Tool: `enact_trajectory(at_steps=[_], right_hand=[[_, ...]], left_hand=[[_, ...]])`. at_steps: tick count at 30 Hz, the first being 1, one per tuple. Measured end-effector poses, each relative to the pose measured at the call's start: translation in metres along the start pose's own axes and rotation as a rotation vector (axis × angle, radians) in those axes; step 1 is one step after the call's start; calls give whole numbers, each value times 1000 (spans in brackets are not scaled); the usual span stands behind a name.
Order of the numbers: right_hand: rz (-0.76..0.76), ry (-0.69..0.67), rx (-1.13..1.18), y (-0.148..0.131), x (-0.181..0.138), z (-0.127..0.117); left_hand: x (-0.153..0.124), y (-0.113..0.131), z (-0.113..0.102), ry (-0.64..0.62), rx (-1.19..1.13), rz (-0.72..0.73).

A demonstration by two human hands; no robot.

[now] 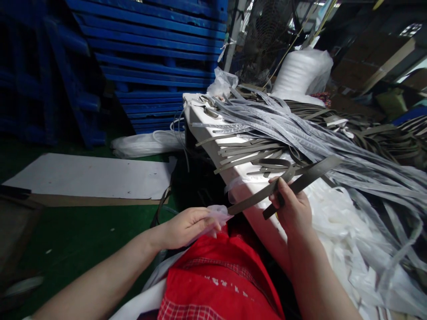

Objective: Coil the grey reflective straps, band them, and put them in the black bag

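Note:
My right hand [293,206] is closed around two long flat grey-brown strips [302,180] that slant up to the right over the white table [253,184]. My left hand [188,226] pinches a thin clear plastic sleeve [218,215] just left of the strips' lower ends, above a red apron [220,275] on my lap. A big heap of bagged grey strips [300,129] and bare brown strips [250,153] covers the table beyond my hands.
Stacked blue pallets [150,49] stand behind the table. A flat cardboard sheet [90,175] lies on the green floor at left. A white foam roll [300,71] and a fan [267,35] are at the back. Loose clear plastic [343,240] piles up at right.

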State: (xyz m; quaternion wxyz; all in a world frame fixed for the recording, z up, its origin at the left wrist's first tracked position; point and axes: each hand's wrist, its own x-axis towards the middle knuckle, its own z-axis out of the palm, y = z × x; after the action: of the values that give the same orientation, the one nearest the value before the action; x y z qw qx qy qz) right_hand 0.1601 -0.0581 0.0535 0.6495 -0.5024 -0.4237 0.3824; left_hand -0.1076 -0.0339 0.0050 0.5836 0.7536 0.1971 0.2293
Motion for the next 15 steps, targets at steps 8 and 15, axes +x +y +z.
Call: enact_trajectory(at_steps=[8, 15], right_hand=[[-22, -20, -172, 4, -3, 14], [99, -161, -180, 47, -23, 39]], left_hand=[[10, 0, 4, 20, -176, -32], [20, -5, 16, 106, -289, -91]])
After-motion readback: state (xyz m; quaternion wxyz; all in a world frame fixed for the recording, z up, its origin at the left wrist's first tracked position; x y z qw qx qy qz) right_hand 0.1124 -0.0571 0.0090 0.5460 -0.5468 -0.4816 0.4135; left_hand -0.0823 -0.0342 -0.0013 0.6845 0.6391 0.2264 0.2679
